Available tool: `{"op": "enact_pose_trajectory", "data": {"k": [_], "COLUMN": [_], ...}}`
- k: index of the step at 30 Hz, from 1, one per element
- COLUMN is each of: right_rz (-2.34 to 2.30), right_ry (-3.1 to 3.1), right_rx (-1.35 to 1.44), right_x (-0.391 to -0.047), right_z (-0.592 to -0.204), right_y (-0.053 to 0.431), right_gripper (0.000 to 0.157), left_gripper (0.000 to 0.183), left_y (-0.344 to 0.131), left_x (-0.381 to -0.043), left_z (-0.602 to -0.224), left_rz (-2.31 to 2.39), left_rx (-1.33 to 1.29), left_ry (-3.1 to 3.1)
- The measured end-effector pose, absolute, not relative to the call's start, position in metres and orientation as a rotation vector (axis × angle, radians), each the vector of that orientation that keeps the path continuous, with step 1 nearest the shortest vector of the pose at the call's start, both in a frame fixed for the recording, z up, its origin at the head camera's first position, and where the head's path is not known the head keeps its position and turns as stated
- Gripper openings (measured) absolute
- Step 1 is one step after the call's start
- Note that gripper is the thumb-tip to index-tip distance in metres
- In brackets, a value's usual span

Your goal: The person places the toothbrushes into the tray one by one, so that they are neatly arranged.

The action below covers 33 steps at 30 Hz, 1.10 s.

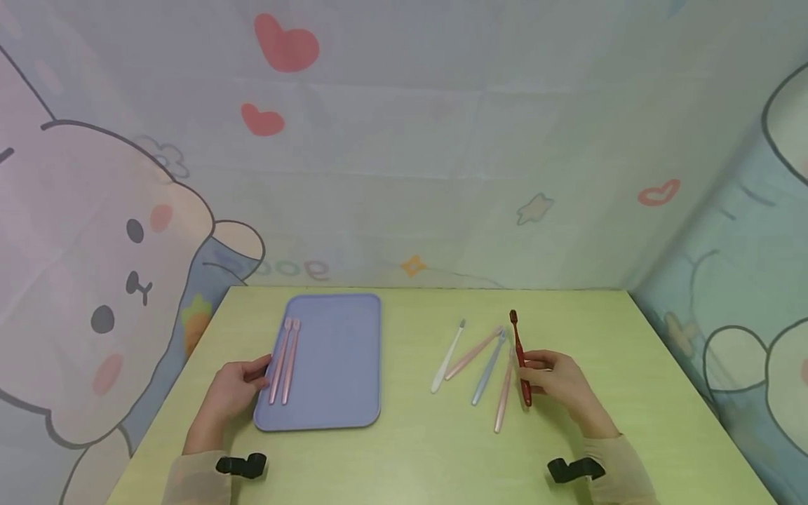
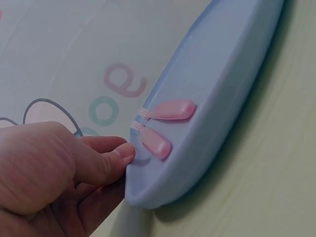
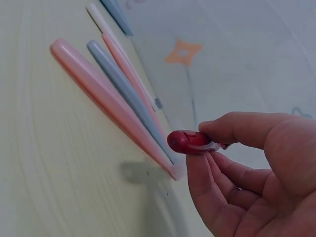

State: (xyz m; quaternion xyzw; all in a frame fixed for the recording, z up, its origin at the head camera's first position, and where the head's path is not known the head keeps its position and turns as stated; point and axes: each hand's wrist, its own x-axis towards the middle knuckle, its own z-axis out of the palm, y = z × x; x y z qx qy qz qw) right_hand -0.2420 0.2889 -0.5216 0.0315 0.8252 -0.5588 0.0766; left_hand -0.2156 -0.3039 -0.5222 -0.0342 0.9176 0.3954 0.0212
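Between the thumb and fingers of my right hand (image 1: 558,382) is a dark red toothbrush (image 1: 519,351), its head pointing away from me. The right wrist view shows the handle end of that red toothbrush (image 3: 190,142) pinched above the table. My left hand (image 1: 230,393) grips the left rim of a blue-purple tray (image 1: 341,365), thumb on the edge. Two pink toothbrushes (image 1: 290,361) lie side by side in the tray, near its left side. Left of my right hand lie a white toothbrush (image 1: 447,358), a pink toothbrush (image 1: 473,353), a blue toothbrush (image 1: 489,368) and another pink toothbrush (image 1: 503,393).
A yellow-green table (image 1: 416,456) carries everything. Behind it hangs a printed cloth (image 1: 442,140) with hearts and cartoon animals, which continues along both sides. Black wrist straps (image 1: 243,465) show at both sleeves.
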Motion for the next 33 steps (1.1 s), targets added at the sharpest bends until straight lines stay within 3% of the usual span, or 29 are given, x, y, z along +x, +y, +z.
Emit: {"op": "enact_pose_trajectory", "data": {"k": [19, 33], "right_rz": [-1.728, -1.827], "right_ry": [2.357, 2.194], "right_rx": [-0.193, -0.308], "right_x": [-0.244, -0.242], "right_z": [-0.517, -0.518], "right_y": [0.205, 0.143], "right_gripper": [0.044, 0.047], "left_gripper": [0.050, 0.050], "left_y": [-0.302, -0.306], "left_x": [-0.214, -0.215], "left_z": [-0.526, -0.525], "left_rz": [1.275, 1.257], "left_rx": [-0.109, -0.082], "left_ry": [2.826, 2.851]}}
